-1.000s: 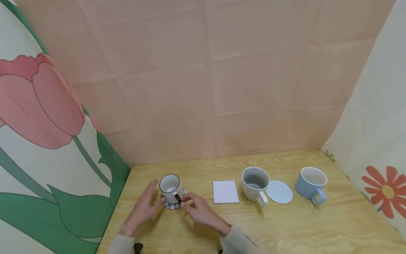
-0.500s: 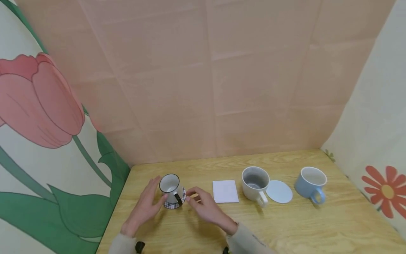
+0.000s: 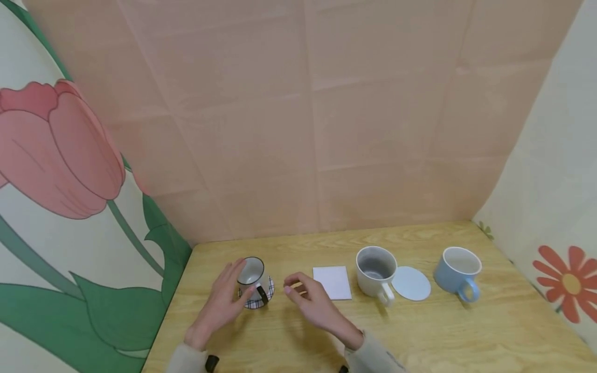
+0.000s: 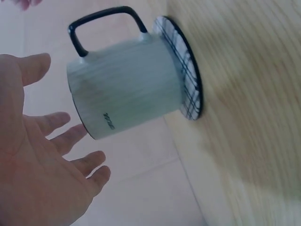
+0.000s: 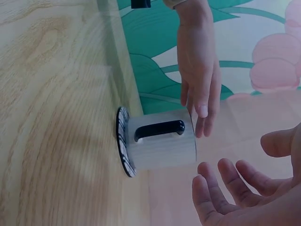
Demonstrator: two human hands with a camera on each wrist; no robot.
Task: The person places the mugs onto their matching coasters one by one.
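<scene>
Hovering over the wooden worktop [image 3: 420, 336], the left hand [image 3: 222, 302] and the right hand [image 3: 314, 304] grasp nothing: the former, lower left of the head frame, spreads its fingers beside the black-rimmed white mug [image 3: 254, 276], though whether they touch cannot be told; the latter, lower centre, has loosely bent fingers, apart from it. Between them that mug stands upright on a round plaid coaster [image 3: 254, 305], its black handle [image 3: 263, 294] facing the bottom edge. Rightward sit a white square coaster [image 3: 332, 283], a plain white mug [image 3: 368, 284] with a pale round coaster [image 3: 413, 284] just beside it, and, lower right, a light-blue mug [image 3: 450, 274]. Behind, a creased pink backdrop [image 3: 317, 129] fills the upper centre, a printed tulip [image 3: 60, 150] at left.
</scene>
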